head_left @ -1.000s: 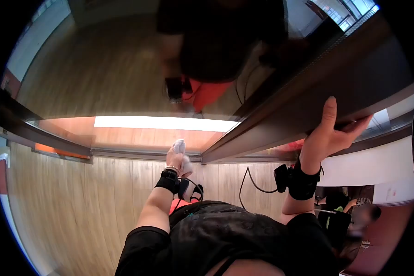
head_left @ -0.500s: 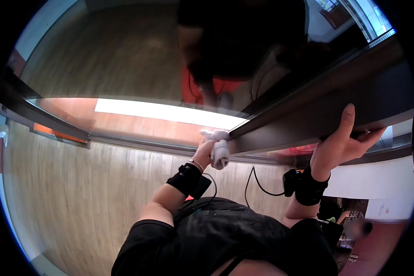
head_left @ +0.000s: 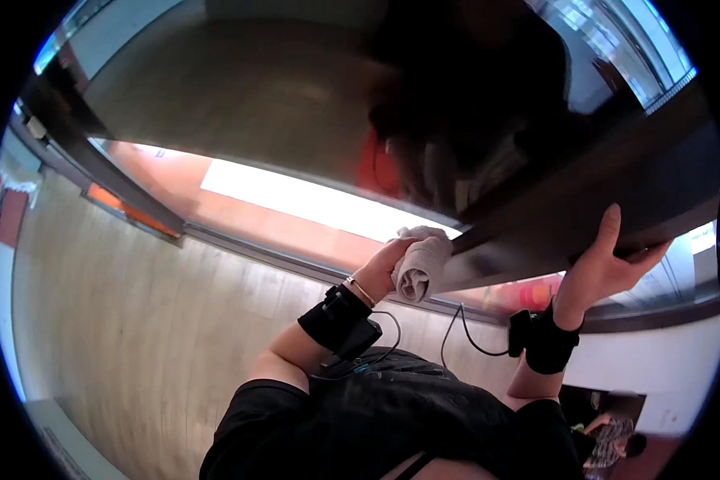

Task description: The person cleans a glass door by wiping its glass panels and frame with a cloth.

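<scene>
My left hand [head_left: 387,267] is closed round a bunched, rolled grey cloth [head_left: 424,266]. The cloth lies at the lower corner where a glass pane [head_left: 240,88] meets a wide dark door frame [head_left: 536,228]; whether it presses on the glass or the frame I cannot tell. My right hand [head_left: 602,270] grips the lower edge of that frame farther right, thumb flat on its face and fingers curling round the edge, partly hidden. Dark bands with small boxes and cables are strapped to both wrists.
The glass reflects my dark clothing and the floor. A floor track [head_left: 264,260] runs below it, over a wood-plank floor [head_left: 160,320]. An orange strip [head_left: 132,212] lies at the left. Another person [head_left: 612,440] is at the lower right, near a white wall [head_left: 640,336].
My view has turned, so the pane and frame sit differently. The cloth in my left hand looks larger and farther right. My right hand keeps its hold on the frame.
</scene>
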Demonstrator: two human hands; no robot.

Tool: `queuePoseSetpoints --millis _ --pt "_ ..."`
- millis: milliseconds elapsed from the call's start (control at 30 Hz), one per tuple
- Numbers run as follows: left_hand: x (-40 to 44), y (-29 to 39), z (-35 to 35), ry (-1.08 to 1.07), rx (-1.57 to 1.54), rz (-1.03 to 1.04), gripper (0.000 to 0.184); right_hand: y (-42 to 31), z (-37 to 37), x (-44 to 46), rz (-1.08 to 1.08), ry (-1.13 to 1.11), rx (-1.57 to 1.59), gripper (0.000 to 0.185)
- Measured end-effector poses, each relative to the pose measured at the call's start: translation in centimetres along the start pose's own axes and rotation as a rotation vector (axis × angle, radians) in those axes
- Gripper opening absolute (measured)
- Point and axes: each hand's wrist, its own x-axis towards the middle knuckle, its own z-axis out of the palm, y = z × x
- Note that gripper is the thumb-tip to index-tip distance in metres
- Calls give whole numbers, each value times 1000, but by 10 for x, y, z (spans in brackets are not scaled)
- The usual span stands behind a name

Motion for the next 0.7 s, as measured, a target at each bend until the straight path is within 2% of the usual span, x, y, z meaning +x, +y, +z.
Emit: queuePoseSetpoints --millis 67,167,200,300,333,433,500,567,600,700 --pt "-16 11 24 -45 -108 1 41 2 -1 1 -3 10 -69 88" --pt "-45 21 36 -23 -105 209 43 0 -3 2 30 5 -100 88" --pt "-50 28 28 -111 -163 207 46 0 -4 3 33 4 -115 89" --pt "-73 43 28 -19 -130 385 45 5 -4 4 24 5 -92 90" --pt "-77 51 17 -77 -131 420 41 5 -4 4 35 14 -50 91" --pt "-95 81 -13 185 26 691 36 6 -5 2 86 10 -114 91" --pt "-109 106 -25 435 126 985 28 11 -6 4 51 -2 -155 92" --pt "-128 126 -8 681 191 1219 23 16 -6 5 58 -6 -126 93" --pt "-136 133 5 741 179 1312 21 19 -5 6 66 4 -137 90" --pt "-160 186 -15 705 488 1565 22 13 -5 5 60 17 -171 84"
